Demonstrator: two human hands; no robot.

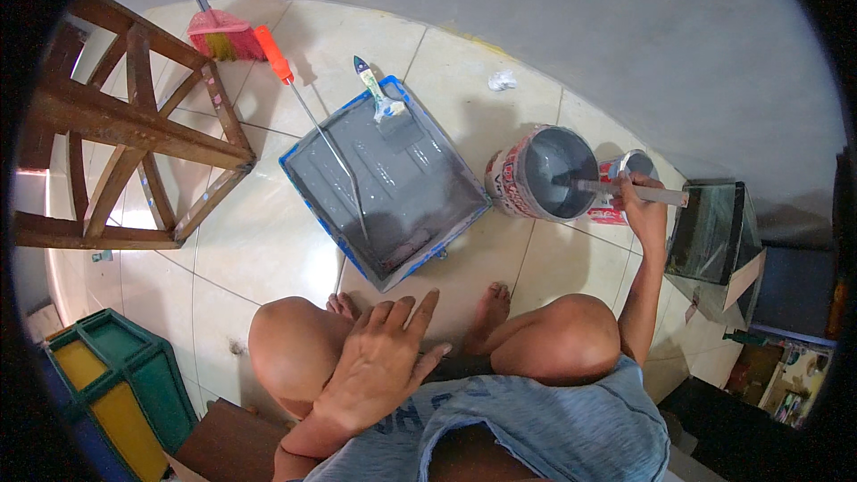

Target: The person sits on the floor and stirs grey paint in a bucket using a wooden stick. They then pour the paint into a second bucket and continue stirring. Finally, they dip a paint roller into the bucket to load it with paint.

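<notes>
My right hand grips a pale flat stick reaching into a bucket of grey paint, beside a smaller can. My left hand hangs between my knees, fingers apart and holding nothing. In front of me lies a blue-rimmed paint tray coated in grey. A roller with an orange handle rests across the tray, its head in the grey paint. A paintbrush lies on the tray's back corner, its bristles whitish with paint.
A wooden furniture frame stands at left, near a pink broom. A green-and-yellow panelled object sits lower left. A dark glass-sided box is at right. The grey wall curves behind, with a crumpled white scrap before it.
</notes>
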